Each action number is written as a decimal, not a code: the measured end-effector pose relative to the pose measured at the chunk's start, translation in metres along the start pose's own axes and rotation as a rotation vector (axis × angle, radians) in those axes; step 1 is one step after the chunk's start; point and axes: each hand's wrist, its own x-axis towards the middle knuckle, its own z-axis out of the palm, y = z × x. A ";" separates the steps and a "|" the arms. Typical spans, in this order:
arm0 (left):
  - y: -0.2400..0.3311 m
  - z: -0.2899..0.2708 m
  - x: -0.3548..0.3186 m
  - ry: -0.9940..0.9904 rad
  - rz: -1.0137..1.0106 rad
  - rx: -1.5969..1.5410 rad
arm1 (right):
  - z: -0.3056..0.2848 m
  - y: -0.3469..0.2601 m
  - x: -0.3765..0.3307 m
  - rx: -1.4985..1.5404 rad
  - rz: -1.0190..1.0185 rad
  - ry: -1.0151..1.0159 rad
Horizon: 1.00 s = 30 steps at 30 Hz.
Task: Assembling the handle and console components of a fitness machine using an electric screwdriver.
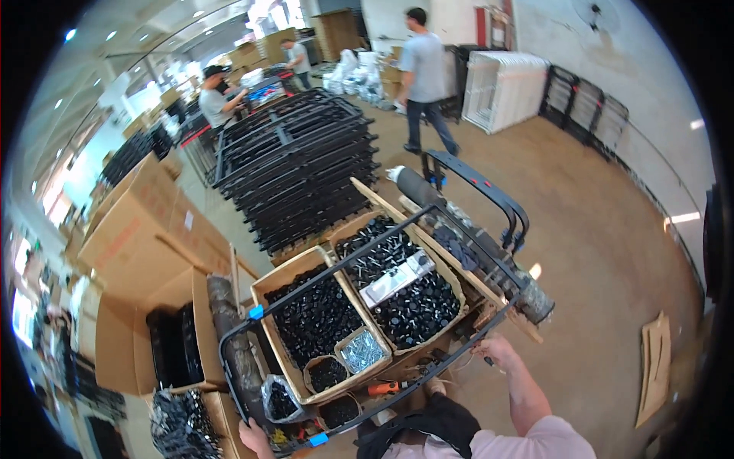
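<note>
A black tubular metal frame (pixel 342 265) with blue clips lies tilted across the bins in front of me. At its near left corner, my left hand (pixel 254 439) is closed around the tube. My right hand (pixel 501 352) is by the frame's right side, fingers curled together close to the tube. A small dark bit shows below those fingers; what they hold is too small to make out. Beneath the frame are two cardboard-lined bins, one with black plastic caps (pixel 313 314), the other with black-headed bolts (pixel 417 310) and a white box (pixel 397 279). A small box holds silver screws (pixel 362 352).
An orange-handled tool (pixel 386 388) lies below the bins. Wrapped rollers (pixel 233 336) flank them. Stacked black frames (pixel 298 168) stand ahead, an open carton (pixel 153 329) at left. One person (pixel 423 76) walks beyond; others work farther back. Flat cardboard (pixel 654 371) lies on the right floor.
</note>
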 end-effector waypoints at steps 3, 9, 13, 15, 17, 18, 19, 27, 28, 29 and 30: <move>-0.008 -0.009 0.005 -0.006 -0.025 0.093 | 0.025 -0.031 0.009 -0.684 0.127 0.276; 0.008 -0.023 0.022 0.372 0.000 0.174 | 0.028 0.018 0.099 -1.313 -0.034 0.394; 0.172 -0.030 -0.034 0.132 0.175 -0.445 | -0.005 0.059 0.135 -1.405 0.164 0.330; 0.222 -0.021 -0.053 -0.109 0.160 -0.635 | 0.007 0.053 0.151 -1.310 0.271 0.237; 0.291 -0.014 -0.087 -0.311 0.276 -0.688 | 0.001 0.042 0.143 -1.349 0.210 0.183; 0.326 -0.012 -0.105 -0.407 0.351 -0.803 | -0.004 0.035 0.138 -1.397 0.141 0.130; 0.349 -0.011 -0.115 -0.516 0.358 -0.843 | -0.002 0.018 0.125 -1.395 0.131 0.124; 0.507 0.023 -0.199 -1.112 0.495 -0.975 | -0.059 -0.057 -0.063 -1.239 -0.065 0.091; 0.529 0.024 -0.213 -1.158 0.564 -0.966 | -0.066 -0.071 -0.084 -1.236 -0.054 0.104; 0.547 0.029 -0.224 -1.226 0.629 -0.992 | -0.071 -0.087 -0.101 -1.146 0.030 0.083; 0.572 0.020 -0.243 -1.290 0.647 -0.983 | -0.078 -0.102 -0.119 -1.053 0.122 0.064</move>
